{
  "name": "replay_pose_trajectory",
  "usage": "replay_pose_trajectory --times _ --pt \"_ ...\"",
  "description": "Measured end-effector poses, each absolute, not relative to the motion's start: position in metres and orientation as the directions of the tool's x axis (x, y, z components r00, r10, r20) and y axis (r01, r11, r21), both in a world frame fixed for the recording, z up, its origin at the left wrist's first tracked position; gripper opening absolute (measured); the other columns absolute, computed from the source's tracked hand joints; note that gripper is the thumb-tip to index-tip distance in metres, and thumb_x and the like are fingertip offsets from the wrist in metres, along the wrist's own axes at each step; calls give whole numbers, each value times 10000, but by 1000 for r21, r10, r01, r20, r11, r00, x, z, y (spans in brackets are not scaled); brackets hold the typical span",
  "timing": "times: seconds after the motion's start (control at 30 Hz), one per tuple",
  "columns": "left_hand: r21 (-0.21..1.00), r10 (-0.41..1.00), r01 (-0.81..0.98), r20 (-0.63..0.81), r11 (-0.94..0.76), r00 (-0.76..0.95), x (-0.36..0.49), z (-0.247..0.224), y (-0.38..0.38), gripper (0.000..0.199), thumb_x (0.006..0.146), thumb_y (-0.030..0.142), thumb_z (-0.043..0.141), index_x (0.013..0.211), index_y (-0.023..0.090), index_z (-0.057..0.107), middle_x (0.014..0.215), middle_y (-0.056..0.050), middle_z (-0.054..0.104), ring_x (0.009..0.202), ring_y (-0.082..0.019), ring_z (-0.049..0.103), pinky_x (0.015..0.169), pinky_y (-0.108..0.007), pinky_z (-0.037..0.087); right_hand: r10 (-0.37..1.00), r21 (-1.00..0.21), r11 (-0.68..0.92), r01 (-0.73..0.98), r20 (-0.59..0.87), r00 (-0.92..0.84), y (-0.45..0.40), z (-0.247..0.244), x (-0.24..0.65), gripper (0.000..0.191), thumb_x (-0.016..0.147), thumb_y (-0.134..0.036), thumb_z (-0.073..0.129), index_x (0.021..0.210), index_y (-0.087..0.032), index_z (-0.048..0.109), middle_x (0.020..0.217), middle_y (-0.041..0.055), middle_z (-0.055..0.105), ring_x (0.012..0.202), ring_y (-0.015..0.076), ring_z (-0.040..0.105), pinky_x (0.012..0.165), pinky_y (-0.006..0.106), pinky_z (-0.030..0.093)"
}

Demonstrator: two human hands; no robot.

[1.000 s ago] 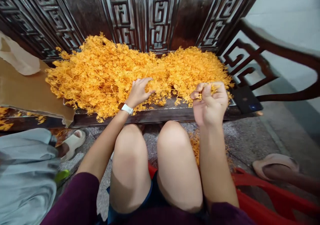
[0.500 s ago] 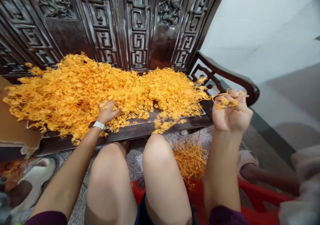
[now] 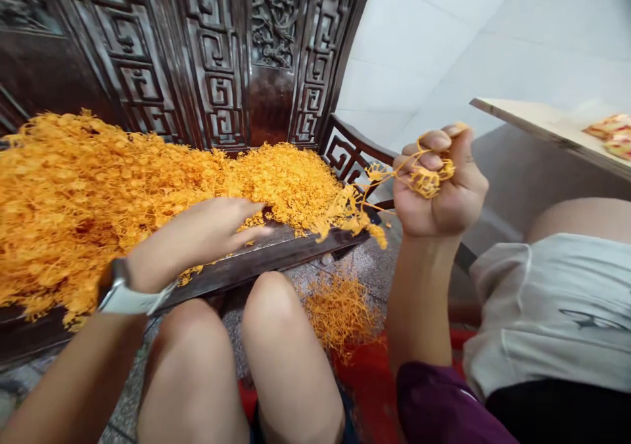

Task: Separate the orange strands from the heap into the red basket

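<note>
A long heap of orange plastic-like flower pieces [image 3: 118, 181] covers much of the dark wooden bench [image 3: 276, 250]. My left hand [image 3: 207, 230], with a pale-banded watch on its wrist, is over the front of the heap, fingers apart and holding nothing. On the right, my right hand [image 3: 436, 177] is raised with its fingers curled round thin orange stems. From that hand a strand of orange flowers [image 3: 350, 210] trails left, past the bench's right end.
An orange tangle of stems [image 3: 342, 312] lies low beside my right knee, near a red surface [image 3: 369, 385]. At right are a person's pale shorts [image 3: 552, 312] and a wooden board [image 3: 547, 122]. The carved bench back [image 3: 217, 69] stands behind the heap.
The view has turned right. My left hand has moved off the heap toward the right and nearer the camera. My right hand is higher, with the orange strand drawn up beside it.
</note>
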State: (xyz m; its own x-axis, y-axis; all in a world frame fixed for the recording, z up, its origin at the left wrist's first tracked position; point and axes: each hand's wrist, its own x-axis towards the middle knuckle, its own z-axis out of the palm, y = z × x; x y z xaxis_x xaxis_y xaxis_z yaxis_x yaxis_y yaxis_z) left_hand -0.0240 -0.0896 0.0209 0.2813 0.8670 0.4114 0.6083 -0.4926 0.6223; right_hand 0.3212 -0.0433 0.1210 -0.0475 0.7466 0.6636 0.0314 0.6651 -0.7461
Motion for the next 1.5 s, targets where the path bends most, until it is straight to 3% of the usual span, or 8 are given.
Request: replay_pose_trajectory --times 0.07,0.17,0.3,0.43,0.8,1.27,1.4,1.5 --pt "574 791 545 415 -611 450 17 48 -88 506 946 680 634 1180 264 803 1188 -137 810 1127 -344 749 1005 -485 558 738 -741 671 -32 672 -62 -47 126 300 331 975 -668 624 1016 -342 666 1037 68 592 844 233 600 732 420 531" --pt "700 797 396 445 -594 409 66 56 -73 762 897 731 684 1439 196 652 1491 -195 669 1341 -366 657 1128 -526 520 761 -753 638 -163 648 -13 -54 121 266 291 949 -612 707 1010 -330 662 1091 40 614 788 177 596 726 365 535" --pt "832 803 104 481 -545 352 87 35 -56 549 963 603 683 1368 232 661 1432 -155 700 1272 -290 687 1087 -478 564 806 -799 592 -101 588 74 -60 87 230 390 970 -682 642 1064 -304 655 1031 45 627 809 174 635 645 306 519" --pt "731 822 417 565 -541 75 73 25 -63 392 897 451 803 1235 270 717 1533 -126 596 1481 -352 481 1237 -600 381 897 -875 439 -204 412 161 -59 43 210 394 942 -666 695 1037 -286 653 950 23 626 672 126 571 518 257 427" --pt "923 878 43 348 -382 327 45 15 -61 501 1014 681 532 985 227 742 732 -30 639 683 -176 619 682 -342 528 974 -878 226 -421 196 114 -53 -2 202 451 846 -593 836 986 -279 544 850 -25 548 619 100 514 536 238 461" --pt "835 866 271 499 -479 -7 40 5 -44 454 992 592 654 739 222 583 696 8 524 680 -145 490 648 -307 414 981 -826 190 -532 179 72 -53 -24 191 425 804 -537 898 929 -234 626 751 -43 546 578 92 468 534 243 424" --pt "862 843 237 496 -449 -209 28 -7 -31 360 983 530 678 784 236 614 744 2 576 733 -155 554 694 -311 446 881 -904 189 -383 329 -341 -68 -15 189 276 907 -413 826 856 -206 651 729 -30 584 606 101 496 562 245 412" --pt "916 831 131 399 -379 -388 16 -19 -19 347 987 516 644 780 250 560 735 12 544 698 -141 544 662 -296 427 413 -922 254 -291 375 -830 -84 -4 189 155 980 -253 724 853 -166 703 789 6 676 733 123 609 703 261 488"
